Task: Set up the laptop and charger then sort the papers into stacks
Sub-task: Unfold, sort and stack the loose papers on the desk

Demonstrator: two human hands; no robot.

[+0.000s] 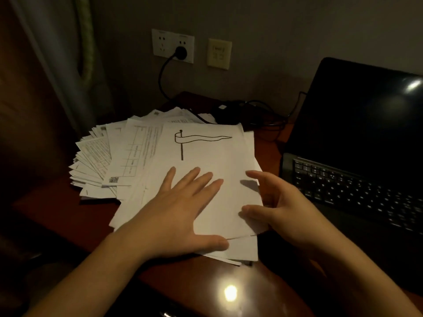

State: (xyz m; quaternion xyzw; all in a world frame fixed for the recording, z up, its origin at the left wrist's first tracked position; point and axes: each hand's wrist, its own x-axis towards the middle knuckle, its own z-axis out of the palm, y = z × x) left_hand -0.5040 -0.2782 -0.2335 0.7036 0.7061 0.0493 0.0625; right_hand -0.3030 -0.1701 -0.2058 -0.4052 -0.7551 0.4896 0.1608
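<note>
Since the laptop (357,138) stood open at the right edge of the worktop (229,282) and the charger plug (180,51) sat in the wall socket (164,45), setup looked done and sorting was in hand. The papers (103,156) lay fanned toward the left edge. The left hand (180,209) pressed flat, fingers spread, on the flag-drawing sheet (206,152); the right hand (283,209), apart from it, pinched that sheet's right edge. Next, it likely needed lifting clear to start a stack.

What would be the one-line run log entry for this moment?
stage: sorting papers | left hand: flat on flag sheet | right hand: grips sheet's right edge | laptop: open, screen dark | black plug: in wall socket
</note>
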